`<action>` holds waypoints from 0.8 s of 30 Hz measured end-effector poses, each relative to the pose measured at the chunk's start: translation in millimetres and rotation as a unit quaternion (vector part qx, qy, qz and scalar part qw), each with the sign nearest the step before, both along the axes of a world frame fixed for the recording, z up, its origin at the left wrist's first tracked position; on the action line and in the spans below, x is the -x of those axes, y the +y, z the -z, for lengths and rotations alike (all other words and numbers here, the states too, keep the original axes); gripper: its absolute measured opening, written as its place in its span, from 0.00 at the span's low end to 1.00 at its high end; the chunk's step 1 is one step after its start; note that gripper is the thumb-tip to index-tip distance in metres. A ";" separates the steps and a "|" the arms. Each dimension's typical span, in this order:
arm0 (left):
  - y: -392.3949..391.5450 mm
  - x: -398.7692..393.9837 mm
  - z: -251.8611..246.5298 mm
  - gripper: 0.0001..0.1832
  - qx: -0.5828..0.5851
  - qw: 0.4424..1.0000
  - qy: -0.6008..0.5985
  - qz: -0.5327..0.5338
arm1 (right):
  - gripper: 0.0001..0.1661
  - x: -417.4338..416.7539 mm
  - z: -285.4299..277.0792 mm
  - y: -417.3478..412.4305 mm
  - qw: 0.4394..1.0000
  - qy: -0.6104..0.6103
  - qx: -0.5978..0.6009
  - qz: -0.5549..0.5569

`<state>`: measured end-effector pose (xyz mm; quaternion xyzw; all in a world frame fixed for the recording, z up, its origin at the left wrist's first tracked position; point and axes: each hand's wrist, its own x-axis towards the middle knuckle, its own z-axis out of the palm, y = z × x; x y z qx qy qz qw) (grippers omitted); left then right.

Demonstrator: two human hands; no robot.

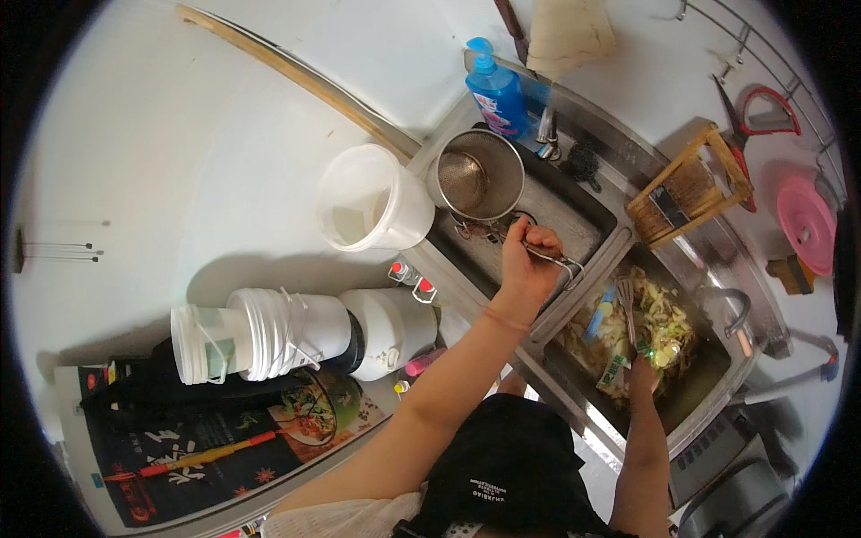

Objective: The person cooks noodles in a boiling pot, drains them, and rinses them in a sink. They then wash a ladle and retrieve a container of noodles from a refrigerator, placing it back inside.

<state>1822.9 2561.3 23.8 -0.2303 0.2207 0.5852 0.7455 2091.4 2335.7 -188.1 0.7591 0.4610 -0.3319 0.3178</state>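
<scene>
My left hand (pixel 531 259) is closed around the long handle of a round metal mesh strainer (pixel 481 176), its wire end loop sticking out past my fingers. The strainer's deep basket is over the far end of the left sink basin (pixel 572 208). In the right basin (pixel 706 376), my right hand (pixel 644 378) is down among wet vegetable scraps (pixel 662 316) and bits of packaging. A slotted metal utensil (pixel 625 302) has its handle running to my right fingers, which appear closed on it. The fingertips are partly hidden.
Beside the left basin stand a white plastic bucket (pixel 366 202) and a blue soap pump bottle (pixel 498 97). A wood-framed grater (pixel 693 188) leans behind the sink; red-handled scissors (pixel 743 128) hang above. Stacked white buckets (pixel 296 333) stand at left. A curved faucet (pixel 733 302) borders the right basin.
</scene>
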 end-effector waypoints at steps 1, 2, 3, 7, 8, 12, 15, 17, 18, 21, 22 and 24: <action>0.1 2.4 3.3 0.17 0.005 1.000 -0.015 0.003 | 0.35 3.4 -4.5 -3.1 1.000 -0.009 -0.008 -0.004; 0.9 2.8 6.2 0.17 0.010 0.999 -0.029 0.009 | 0.34 5.7 -6.2 -5.5 1.000 -0.017 -0.016 -0.005; 2.7 7.1 7.4 0.16 -0.015 0.999 0.041 0.015 | 0.32 7.0 2.6 0.6 1.000 -0.005 -0.001 -0.010; 19.0 34.7 20.0 0.26 -0.033 0.997 0.009 -0.066 | 0.23 -9.8 3.5 4.7 0.998 0.049 -0.020 -0.019; 18.4 36.2 16.8 0.35 -0.070 0.996 0.021 -0.054 | 0.21 -14.4 -3.8 -2.8 0.992 0.048 -0.118 -0.020; -59.0 19.2 32.1 0.30 -0.070 0.961 0.216 0.158 | 0.18 -36.2 -81.1 -2.1 0.952 0.224 -0.189 0.091; -160.4 -12.3 74.7 0.23 -0.042 0.824 0.333 0.457 | 0.20 -21.1 -144.9 7.4 0.804 0.447 -0.160 0.359; -206.3 -45.8 86.9 0.26 -0.089 0.730 0.362 0.572 | 0.21 1.0 -168.5 11.7 0.726 0.499 -0.171 0.442; -211.2 -57.5 61.5 0.28 -0.032 0.785 0.205 0.583 | 0.21 7.8 -172.4 12.0 0.679 0.524 -0.176 0.482; -208.3 -69.5 24.3 0.19 -0.058 0.749 0.240 0.615 | 0.21 26.9 -170.7 6.6 0.733 0.471 -0.326 0.366; -204.5 -62.3 32.9 0.16 -0.052 0.752 0.245 0.609 | 0.20 21.3 -164.7 0.6 0.723 0.437 -0.323 0.427; -200.7 -50.9 36.6 0.12 -0.037 0.750 0.251 0.611 | 0.18 -3.4 -144.6 -16.4 0.692 0.360 -0.311 0.543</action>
